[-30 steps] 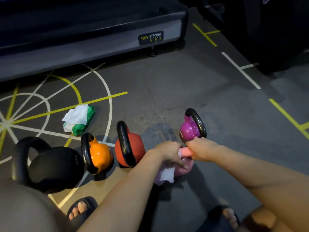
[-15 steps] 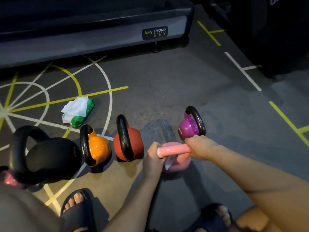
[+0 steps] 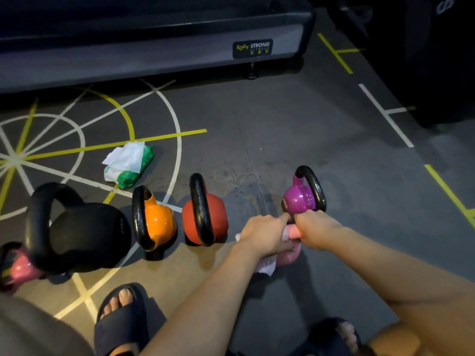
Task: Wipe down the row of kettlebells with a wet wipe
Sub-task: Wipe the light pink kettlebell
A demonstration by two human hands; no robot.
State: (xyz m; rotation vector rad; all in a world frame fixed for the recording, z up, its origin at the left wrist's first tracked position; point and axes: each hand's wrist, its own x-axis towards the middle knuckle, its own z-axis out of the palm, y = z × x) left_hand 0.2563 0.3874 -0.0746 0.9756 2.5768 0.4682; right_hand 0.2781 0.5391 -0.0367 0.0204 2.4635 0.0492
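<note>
A row of kettlebells stands on the gym floor: a big black one [image 3: 84, 235], an orange one [image 3: 156, 220], a red one [image 3: 205, 217], a light pink one [image 3: 290, 255] and a purple one [image 3: 299, 197]. My right hand [image 3: 317, 228] grips the pink kettlebell's handle. My left hand [image 3: 266, 235] presses a white wet wipe [image 3: 267, 265] onto the pink kettlebell's top, next to the handle. The hands hide most of the pink kettlebell.
A green pack of wipes [image 3: 129, 163] lies on the floor behind the orange kettlebell. Another pink kettlebell [image 3: 19, 268] shows at the far left edge. A treadmill base [image 3: 154, 55] runs along the back. My sandalled feet [image 3: 120, 319] are below the row.
My left hand has moved with the wipe from the handle's left end back over the pink kettlebell's top. The right hand keeps hold of the handle. The view shifted slightly.
</note>
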